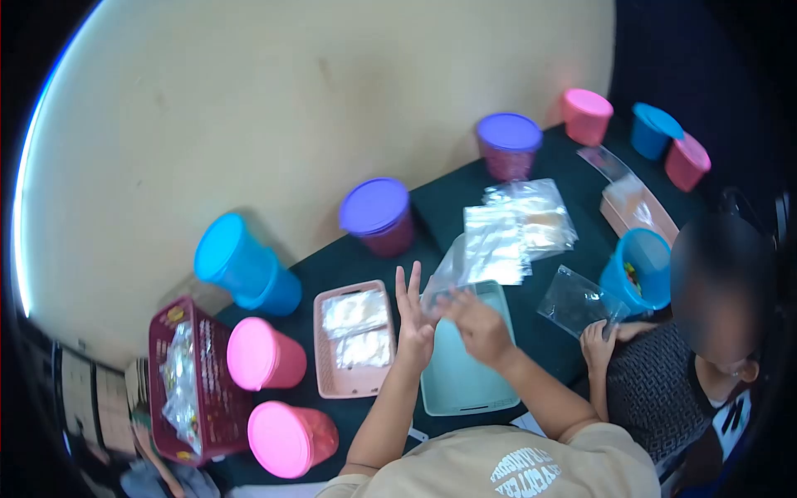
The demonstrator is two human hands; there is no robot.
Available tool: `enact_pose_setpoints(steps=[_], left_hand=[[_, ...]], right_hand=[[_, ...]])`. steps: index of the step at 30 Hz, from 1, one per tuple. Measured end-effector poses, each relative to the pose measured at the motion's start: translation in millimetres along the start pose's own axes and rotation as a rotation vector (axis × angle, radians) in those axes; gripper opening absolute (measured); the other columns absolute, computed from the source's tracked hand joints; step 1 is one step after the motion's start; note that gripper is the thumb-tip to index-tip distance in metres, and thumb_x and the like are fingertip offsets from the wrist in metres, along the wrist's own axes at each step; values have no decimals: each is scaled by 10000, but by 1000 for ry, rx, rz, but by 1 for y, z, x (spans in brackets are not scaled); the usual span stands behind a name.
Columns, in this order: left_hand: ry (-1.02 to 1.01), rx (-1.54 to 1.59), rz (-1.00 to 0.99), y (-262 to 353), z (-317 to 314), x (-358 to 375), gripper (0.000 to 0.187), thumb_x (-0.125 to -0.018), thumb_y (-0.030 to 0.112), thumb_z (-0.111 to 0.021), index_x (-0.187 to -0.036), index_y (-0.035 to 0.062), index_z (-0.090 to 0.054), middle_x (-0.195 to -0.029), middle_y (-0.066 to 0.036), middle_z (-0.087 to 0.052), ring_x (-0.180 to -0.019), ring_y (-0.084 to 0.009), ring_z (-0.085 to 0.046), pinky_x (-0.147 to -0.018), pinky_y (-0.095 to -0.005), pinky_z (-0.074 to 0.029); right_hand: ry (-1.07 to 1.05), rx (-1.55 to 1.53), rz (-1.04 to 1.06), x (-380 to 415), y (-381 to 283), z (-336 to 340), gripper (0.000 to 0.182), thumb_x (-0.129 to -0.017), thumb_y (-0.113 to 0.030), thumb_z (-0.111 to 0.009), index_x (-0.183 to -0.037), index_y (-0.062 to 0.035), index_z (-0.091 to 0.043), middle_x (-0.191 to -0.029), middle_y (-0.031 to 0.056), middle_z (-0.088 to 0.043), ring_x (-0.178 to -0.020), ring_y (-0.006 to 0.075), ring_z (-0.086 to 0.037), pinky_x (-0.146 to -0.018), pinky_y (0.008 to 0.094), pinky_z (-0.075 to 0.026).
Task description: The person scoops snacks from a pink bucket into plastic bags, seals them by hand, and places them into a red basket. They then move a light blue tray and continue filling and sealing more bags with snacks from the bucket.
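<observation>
My left hand is raised at the left edge of the mint-green tray, its fingers stretched upward and apart. Over the tray, my right hand has its fingers bent together on a clear plastic bag, slightly blurred. The bag stands up between the two hands; whether my left thumb also touches it is hard to see. Just beyond lie several flat silvery-clear packets. Left of my left hand, a pink basket holds similar flat packets.
Purple-lidded tubs, blue tubs and pink-lidded tubs line the dark table. A maroon basket of filled bags stands left. At right, a co-worker's hand touches a clear bag beside an open blue tub.
</observation>
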State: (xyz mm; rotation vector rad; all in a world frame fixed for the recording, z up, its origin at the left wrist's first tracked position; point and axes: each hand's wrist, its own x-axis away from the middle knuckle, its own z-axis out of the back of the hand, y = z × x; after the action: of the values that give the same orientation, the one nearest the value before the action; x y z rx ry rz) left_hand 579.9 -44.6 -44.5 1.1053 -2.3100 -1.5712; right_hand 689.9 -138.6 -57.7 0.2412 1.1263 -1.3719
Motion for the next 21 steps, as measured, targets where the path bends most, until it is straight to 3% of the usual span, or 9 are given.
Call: enact_pose_setpoints(steps=[2, 4, 6, 9, 11, 15, 16, 19, 21], left_hand=[[2, -66, -65, 36, 6, 21, 1082, -737, 358, -747, -1493, 219, 13, -1551, -131, -69, -1400, -321, -193, -1077, -423, -295], [109, -157, -18, 61, 13, 50, 661, -915, 300, -530, -1444, 53, -220, -1413, -201, -371, -1301, -314, -388, -1026, -389, -363], [181, -150, 40, 86, 23, 81, 454, -1001, 303, -339, -1300, -22, -445, -1163, -235, -595, -1137, -293, -556, -985, -382, -403], [202, -119, 77, 121, 47, 127, 433, -1011, 351, -334, -1099, -18, -544, -1040, -204, -640, -999, -241, -615, -888, -324, -464], [423, -424, 9, 130, 73, 154, 436, -1011, 358, -358, -966, -15, -580, -921, -142, -642, -891, -197, -620, -819, -307, -483], [380, -921, -31, 196, 87, 203, 432, -1011, 322, -388, -806, -12, -570, -620, -55, -565, -611, -110, -578, -559, -257, -429], [389, -921, -36, 212, 86, 213, 432, -1011, 322, -388, -806, -12, -570, -620, -55, -565, -611, -110, -578, -559, -257, -429], [379, -983, -97, 244, 94, 238, 396, -1000, 291, -430, -745, 7, -536, -541, -47, -538, -499, -95, -535, -482, -252, -395], [354, -972, -225, 254, 106, 249, 385, -993, 256, -456, -697, 14, -501, -502, -44, -530, -425, -83, -496, -441, -231, -372]], right_hand=[[-110, -45, 56, 6, -51, -4, 343, -841, -17, -560, -1159, -128, -624, -1161, 84, -627, -1044, 306, -605, -941, 390, -469], [-492, -300, -241, 11, -94, -4, 336, -846, -23, -555, -1160, -120, -622, -1108, 87, -645, -1100, 311, -567, -988, 419, -429], [-378, -405, -163, 14, -111, -14, 302, -845, -59, -582, -1143, -83, -621, -1094, 99, -648, -1085, 305, -576, -964, 410, -438], [-199, -662, -230, 21, -140, -19, 300, -843, -104, -623, -1128, -23, -583, -1092, 122, -638, -1044, 300, -575, -938, 382, -429], [28, -379, -57, 18, -160, -21, 360, -827, -95, -645, -1156, -29, -517, -1049, 144, -632, -985, 309, -571, -931, 386, -418], [289, -157, 6, 2, -216, -40, 551, -717, -144, -765, -1179, -51, -480, -1171, 147, -538, -1026, 300, -496, -888, 400, -400], [199, -113, -8, 0, -226, -40, 625, -688, -187, -789, -1206, -57, -466, -1244, 150, -473, -1086, 308, -452, -918, 411, -369], [-328, -366, -316, -7, -258, -37, 366, -744, -156, -728, -1063, -34, -598, -1029, 123, -597, -955, 265, -545, -832, 351, -429], [-438, -483, -370, -5, -271, -40, 176, -792, -121, -687, -933, -20, -657, -849, 78, -633, -797, 192, -589, -739, 301, -462]])
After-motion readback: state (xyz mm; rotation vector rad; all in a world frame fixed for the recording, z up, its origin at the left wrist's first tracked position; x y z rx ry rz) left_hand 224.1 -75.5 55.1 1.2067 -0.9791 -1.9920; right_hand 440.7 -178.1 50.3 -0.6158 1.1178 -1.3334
